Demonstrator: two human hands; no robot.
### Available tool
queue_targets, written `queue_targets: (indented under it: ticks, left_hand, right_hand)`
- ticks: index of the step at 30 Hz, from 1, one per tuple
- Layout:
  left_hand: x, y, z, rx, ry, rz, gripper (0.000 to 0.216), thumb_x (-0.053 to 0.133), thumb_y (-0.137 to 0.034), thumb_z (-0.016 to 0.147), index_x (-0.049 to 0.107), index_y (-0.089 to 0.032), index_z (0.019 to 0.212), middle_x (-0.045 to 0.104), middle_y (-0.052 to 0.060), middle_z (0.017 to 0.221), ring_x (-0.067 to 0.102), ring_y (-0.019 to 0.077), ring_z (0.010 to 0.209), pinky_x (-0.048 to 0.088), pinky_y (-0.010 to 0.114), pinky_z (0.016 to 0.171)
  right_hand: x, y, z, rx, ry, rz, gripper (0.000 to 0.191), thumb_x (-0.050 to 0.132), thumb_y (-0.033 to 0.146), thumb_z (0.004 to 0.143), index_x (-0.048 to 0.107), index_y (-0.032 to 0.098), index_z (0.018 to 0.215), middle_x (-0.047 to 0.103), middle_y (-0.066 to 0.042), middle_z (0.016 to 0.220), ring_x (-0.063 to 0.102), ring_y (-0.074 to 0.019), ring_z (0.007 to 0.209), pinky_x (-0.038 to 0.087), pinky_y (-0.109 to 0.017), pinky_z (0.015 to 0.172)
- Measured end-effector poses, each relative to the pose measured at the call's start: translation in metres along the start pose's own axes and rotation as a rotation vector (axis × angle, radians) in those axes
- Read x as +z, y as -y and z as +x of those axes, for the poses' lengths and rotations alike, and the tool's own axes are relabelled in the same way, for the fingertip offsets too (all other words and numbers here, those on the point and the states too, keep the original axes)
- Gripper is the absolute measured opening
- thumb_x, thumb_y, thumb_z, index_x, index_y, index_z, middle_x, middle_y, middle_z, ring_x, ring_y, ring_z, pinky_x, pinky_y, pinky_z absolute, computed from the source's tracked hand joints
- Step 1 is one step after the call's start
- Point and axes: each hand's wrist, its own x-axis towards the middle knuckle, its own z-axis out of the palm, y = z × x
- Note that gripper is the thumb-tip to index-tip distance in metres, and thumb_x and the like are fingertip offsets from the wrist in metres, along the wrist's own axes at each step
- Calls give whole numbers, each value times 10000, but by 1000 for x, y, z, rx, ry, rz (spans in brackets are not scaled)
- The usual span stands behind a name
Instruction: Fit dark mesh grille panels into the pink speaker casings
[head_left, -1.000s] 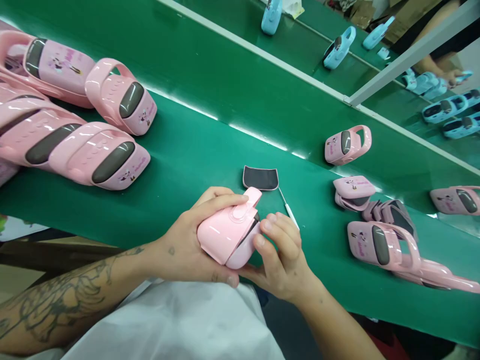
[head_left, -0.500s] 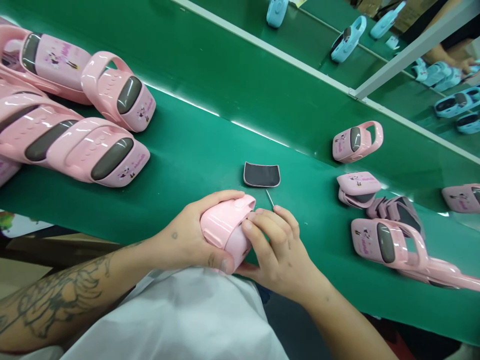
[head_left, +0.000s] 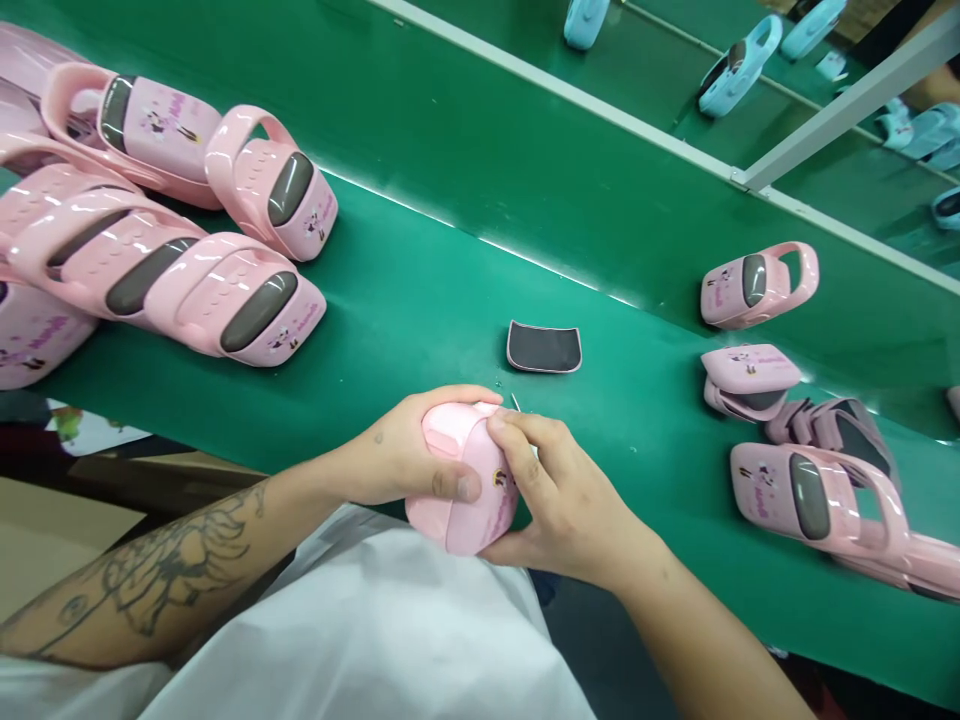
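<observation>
Your left hand (head_left: pixel 405 455) and right hand (head_left: pixel 559 495) clamp a glossy pink case (head_left: pixel 465 480) between them just above the belt's (head_left: pixel 420 300) near edge; its rounded shell bears a small cartoon print, and a thin pin (head_left: pixel 516 402) pokes past your right fingers.

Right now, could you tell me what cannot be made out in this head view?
- Pink case: its front is covered by the left hand and right hand.
- Thin tool: only its tip shows past the right fingers.
- Pink cases at far left: cut by the frame edge.
</observation>
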Motion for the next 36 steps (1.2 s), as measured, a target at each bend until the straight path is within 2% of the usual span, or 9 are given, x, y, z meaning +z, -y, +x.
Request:
queue_targets:
  ticks: [4,9,16,22,25,29,33,36]
  left_hand:
    - [-4,5,2,9,58,-34,921,1087,-360,572,675,-206,1381,804,81,1167,775,248,969,638,335,802]
    - [-11,15,1,4,73,-37,914,1084,-352,587,670,-189,1386,799,90,1163,764,242,962,632,322,797]
    - [-12,18,-3,34,131,-31,808,1067,-347,632,708,-176,1336,777,69,1108,733,200,897,613,268,739]
    - [-16,23,-7,26,110,21,896,1085,-376,573,708,-180,1362,786,83,1141,744,233,939,621,298,773]
    - [-15,27,-11,25,97,37,953,1090,-405,553,696,-181,1391,785,114,1237,756,280,1046,632,344,854]
    - [-7,31,-16,64,54,38,956,1088,-437,569,681,-210,1404,778,128,1318,757,319,1163,633,401,945]
    - [0,25,-16,16,109,84,1091,1105,-350,553,606,-266,1519,766,132,1405,756,352,1253,624,478,1042]
    - [2,18,-13,-16,161,162,1040,1102,-364,560,655,-256,1493,774,129,1406,750,369,1287,600,507,1106]
  right_hand:
    - [6,-2,-1,-9,-5,17,871,748,422,895,389,42,1592,649,-256,1361,662,-351,1245,658,-494,976]
    - [19,-6,-6,-44,-22,30,915,740,490,883,394,30,1594,654,-230,1298,664,-337,1163,665,-487,926]
    - [30,-6,-14,-73,-39,42,983,701,523,914,296,57,1679,625,-253,1380,644,-373,1239,643,-515,911]
    - [29,-6,-14,-135,-24,51,1001,721,523,914,299,28,1675,626,-263,1363,635,-376,1261,640,-502,917]
    - [26,1,-13,-109,16,36,942,691,472,914,313,28,1654,620,-265,1363,615,-395,1294,639,-552,963]
    - [16,18,-10,-47,110,-71,756,628,363,919,419,39,1570,602,-278,1407,563,-411,1391,569,-679,1126]
    - [8,26,-12,-103,77,-128,643,643,441,1025,515,46,1516,638,-277,1392,556,-401,1413,615,-616,1109]
    - [5,25,-17,-112,53,-116,654,623,534,1062,581,7,1447,657,-282,1357,611,-390,1342,655,-552,1054]
